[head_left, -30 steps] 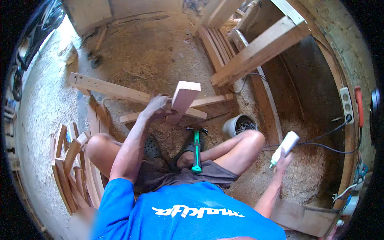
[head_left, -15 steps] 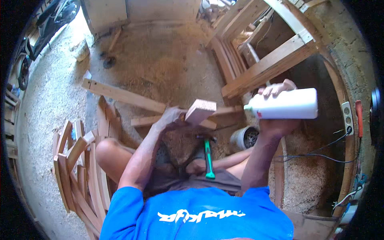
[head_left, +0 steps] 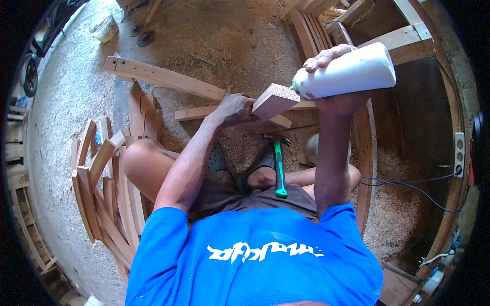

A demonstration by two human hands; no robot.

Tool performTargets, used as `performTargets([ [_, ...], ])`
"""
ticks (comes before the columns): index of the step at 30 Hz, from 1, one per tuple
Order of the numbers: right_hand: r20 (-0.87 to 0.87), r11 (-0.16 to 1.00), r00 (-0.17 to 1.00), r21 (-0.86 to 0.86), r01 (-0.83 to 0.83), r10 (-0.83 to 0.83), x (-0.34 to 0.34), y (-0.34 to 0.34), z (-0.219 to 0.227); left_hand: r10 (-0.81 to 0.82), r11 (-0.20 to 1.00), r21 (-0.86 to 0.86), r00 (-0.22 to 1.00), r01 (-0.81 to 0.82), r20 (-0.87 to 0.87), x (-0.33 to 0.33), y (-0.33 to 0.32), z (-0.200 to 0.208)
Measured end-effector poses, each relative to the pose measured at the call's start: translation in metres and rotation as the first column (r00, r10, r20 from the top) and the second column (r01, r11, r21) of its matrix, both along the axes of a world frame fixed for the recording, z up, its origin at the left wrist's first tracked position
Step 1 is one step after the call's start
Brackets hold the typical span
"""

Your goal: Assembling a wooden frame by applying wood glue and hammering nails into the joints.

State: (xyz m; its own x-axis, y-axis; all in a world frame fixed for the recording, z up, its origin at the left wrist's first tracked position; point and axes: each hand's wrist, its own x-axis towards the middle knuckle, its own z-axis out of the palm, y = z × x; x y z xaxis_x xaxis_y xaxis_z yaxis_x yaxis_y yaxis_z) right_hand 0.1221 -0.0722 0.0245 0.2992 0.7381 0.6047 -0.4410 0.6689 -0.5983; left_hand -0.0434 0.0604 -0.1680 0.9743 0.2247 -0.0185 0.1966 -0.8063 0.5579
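Note:
My left hand (head_left: 236, 108) is closed around a wooden piece (head_left: 270, 106) whose sawn end points up and to the right. A long board (head_left: 163, 79) runs from behind that hand to the far left; whether the two are joined is hidden. My right hand (head_left: 329, 58) grips a white squeeze bottle (head_left: 352, 71), tilted with its greenish nozzle down to the left, at the sawn end. I cannot tell whether the nozzle touches the wood. Below, a hammer (head_left: 280, 171) with a green and black handle lies against my lap, its head between my legs.
Curved wooden pieces (head_left: 102, 173) are stacked by my left knee. Another wooden bar (head_left: 196, 112) lies beyond my feet. A container (head_left: 311, 148) is partly hidden behind my right forearm. A power strip (head_left: 459, 155) with a black cable is at right. Sawdust covers the floor.
My right hand has brought the bottle leftward, so its nozzle is now at the wood's sawn end. My left hand keeps its hold on the wood. The whole view has shifted.

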Motion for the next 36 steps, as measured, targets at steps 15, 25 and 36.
performTargets([
  [15,0.039,0.985,0.991,-0.118,0.13,-0.126,0.005,0.017,-0.015,-0.012,1.0,0.026,0.999,0.013,-0.03,0.008,0.006,-0.016],
  [25,0.032,0.995,0.996,0.048,-0.09,0.089,0.01,0.022,-0.022,0.013,0.999,0.042,0.996,-0.01,-0.087,0.007,0.003,-0.007],
  [36,0.056,0.971,0.974,0.079,-0.225,0.221,0.026,0.028,-0.04,0.011,1.0,-0.029,1.0,-0.011,-0.005,0.006,0.003,-0.011],
])
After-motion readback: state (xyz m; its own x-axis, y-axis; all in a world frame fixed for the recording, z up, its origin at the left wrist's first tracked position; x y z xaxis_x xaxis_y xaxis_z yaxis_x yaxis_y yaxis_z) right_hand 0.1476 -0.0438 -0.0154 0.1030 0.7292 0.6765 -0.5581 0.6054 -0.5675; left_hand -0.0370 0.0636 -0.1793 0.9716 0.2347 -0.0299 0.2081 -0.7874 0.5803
